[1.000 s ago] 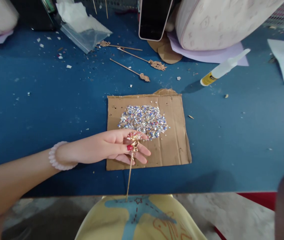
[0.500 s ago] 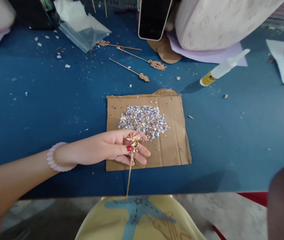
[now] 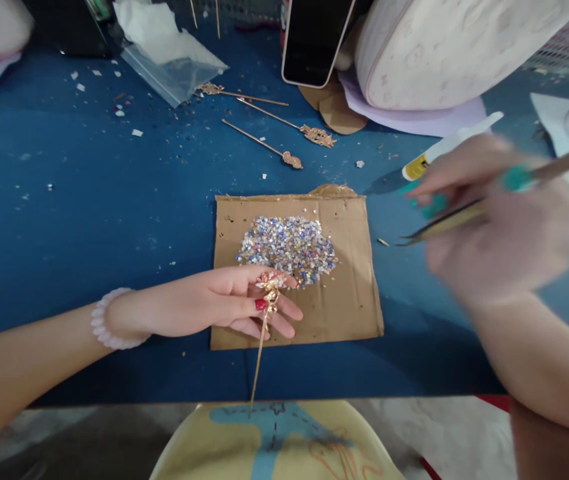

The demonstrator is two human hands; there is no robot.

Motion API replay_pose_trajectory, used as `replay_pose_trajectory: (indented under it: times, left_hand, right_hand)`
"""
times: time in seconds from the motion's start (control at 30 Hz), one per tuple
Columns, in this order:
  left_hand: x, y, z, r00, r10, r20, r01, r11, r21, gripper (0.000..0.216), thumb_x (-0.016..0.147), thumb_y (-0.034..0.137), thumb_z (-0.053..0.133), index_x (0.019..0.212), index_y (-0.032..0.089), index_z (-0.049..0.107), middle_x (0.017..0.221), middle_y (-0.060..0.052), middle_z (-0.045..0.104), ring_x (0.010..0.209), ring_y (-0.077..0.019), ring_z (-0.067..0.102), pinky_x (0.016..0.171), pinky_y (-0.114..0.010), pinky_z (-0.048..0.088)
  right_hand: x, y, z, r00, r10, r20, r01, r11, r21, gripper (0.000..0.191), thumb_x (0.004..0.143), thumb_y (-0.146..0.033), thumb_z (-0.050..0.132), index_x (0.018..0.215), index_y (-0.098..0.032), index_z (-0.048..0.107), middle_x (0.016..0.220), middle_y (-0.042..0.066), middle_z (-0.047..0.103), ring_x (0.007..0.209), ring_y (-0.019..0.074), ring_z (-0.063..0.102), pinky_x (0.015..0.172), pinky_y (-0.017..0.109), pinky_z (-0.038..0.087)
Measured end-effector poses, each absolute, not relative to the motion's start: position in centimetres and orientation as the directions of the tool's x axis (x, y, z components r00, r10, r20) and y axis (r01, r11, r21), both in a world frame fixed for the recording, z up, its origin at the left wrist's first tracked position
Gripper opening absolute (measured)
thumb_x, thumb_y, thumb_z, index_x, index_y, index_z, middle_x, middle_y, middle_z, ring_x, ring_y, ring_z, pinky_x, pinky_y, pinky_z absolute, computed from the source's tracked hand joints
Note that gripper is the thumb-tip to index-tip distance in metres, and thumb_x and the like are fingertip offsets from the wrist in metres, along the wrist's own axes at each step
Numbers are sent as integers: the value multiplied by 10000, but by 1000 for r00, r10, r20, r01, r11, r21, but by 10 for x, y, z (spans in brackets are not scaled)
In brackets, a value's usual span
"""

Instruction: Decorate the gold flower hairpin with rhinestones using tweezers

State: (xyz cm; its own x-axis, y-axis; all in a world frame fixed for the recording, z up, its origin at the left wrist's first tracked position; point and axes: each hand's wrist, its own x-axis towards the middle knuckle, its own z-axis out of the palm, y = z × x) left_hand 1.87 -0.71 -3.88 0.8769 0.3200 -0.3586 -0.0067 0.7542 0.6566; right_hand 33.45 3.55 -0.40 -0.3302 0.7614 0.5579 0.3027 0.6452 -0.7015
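My left hand is closed, thumb and fingers pinching a gold hairpin over the front of the cardboard. Its top is set with pinkish sparkling bits, and its thin stem hangs down toward the table edge. My right hand, smeared by motion, is to the right of the cardboard. Its fingers close round tweezers whose tips point left, apart from everything. Teal patches show on that hand's fingers. Tiny blue, silver and white glittering chips lie heaped on the cardboard piece.
Several gold hairpins lie behind the cardboard. A white glue tube is partly hidden by my right hand. Farther back are a phone, a plastic bag, a pale pouch and a printed paper. Scraps dot the blue table.
My right hand has come into view from the right, holding tweezers. My left hand keeps its hold on the hairpin in nearly the same place; the view has shifted slightly.
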Motion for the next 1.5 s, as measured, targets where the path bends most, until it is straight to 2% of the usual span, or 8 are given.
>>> replay_pose_trajectory:
  times: [0.1, 0.2, 0.33, 0.5, 0.63, 0.9, 1.2, 1.5]
  left_hand:
    - [17, -9, -41, 878, 326, -351, -19, 756, 654, 340, 1102, 225, 565, 1431, 307, 599, 1411, -58, 702, 1239, -174, 711, 1020, -267, 584]
    - [17, -8, -38, 876, 326, -355, -28, 770, 637, 351, 1098, 221, 571, 1437, 307, 600, 1403, -55, 706, 1232, -171, 715, 1016, -257, 582]
    - [17, -7, -32, 872, 300, -386, 5, 783, 621, 357, 1083, 233, 604, 1432, 307, 611, 1385, -48, 714, 1228, -168, 717, 1018, -248, 581]
    - [16, -9, -35, 872, 309, -380, -10, 786, 618, 373, 1078, 262, 614, 1448, 311, 600, 1411, -60, 697, 1236, -188, 713, 1025, -266, 586]
    - [15, -8, -35, 876, 296, -381, 2, 788, 616, 372, 1073, 272, 624, 1442, 305, 598, 1413, -62, 693, 1235, -185, 713, 1026, -261, 582]
    - [17, -4, -29, 878, 277, -391, 30, 783, 622, 389, 1077, 268, 611, 1462, 274, 555, 1453, -94, 662, 1245, -183, 705, 1028, -257, 565]
    - [16, -5, -32, 885, 271, -380, 25, 785, 618, 383, 1075, 317, 624, 1453, 308, 571, 1452, -63, 667, 1247, -178, 705, 1035, -249, 569]
    - [14, -7, -36, 897, 271, -350, 2, 789, 615, 380, 1085, 313, 602, 1463, 319, 568, 1468, -72, 650, 1260, -192, 698, 1054, -276, 566]
  right_hand:
    - [318, 32, -16, -346, 768, 539, 235, 627, -742, 356, 1106, -330, 460, 1033, -191, 779, 794, 23, 599, 720, 139, 519, 697, 331, 429]
    - [307, 26, -25, -484, 763, 429, 218, 580, -785, 339, 1124, -319, 413, 1124, -197, 729, 862, 23, 636, 796, 137, 588, 777, 320, 496]
    - [306, 23, -32, -527, 765, 370, 184, 527, -830, 351, 1123, -386, 413, 1133, -181, 697, 927, 37, 695, 766, 104, 663, 716, 249, 572]
    - [308, 27, -33, -577, 702, 417, 189, 612, -768, 343, 1090, -410, 495, 1023, -168, 729, 991, 79, 786, 996, 148, 754, 916, 273, 615]
    - [308, 27, -32, -598, 694, 401, 207, 617, -759, 285, 1072, -353, 546, 1009, -163, 748, 1010, 93, 803, 1029, 161, 769, 945, 279, 625]
    - [306, 25, -34, -629, 661, 409, 194, 643, -740, 155, 1033, -212, 611, 1032, -162, 757, 1029, 91, 806, 1010, 150, 776, 916, 264, 642]
    - [310, 18, -34, -613, 603, 511, 230, 755, -615, 118, 1014, -118, 608, 967, -167, 704, 901, 63, 805, 873, 164, 787, 835, 313, 671]
    - [309, 19, -34, -639, 573, 514, 230, 779, -583, 107, 1011, -120, 609, 970, -179, 689, 884, 60, 797, 841, 171, 787, 799, 344, 675]
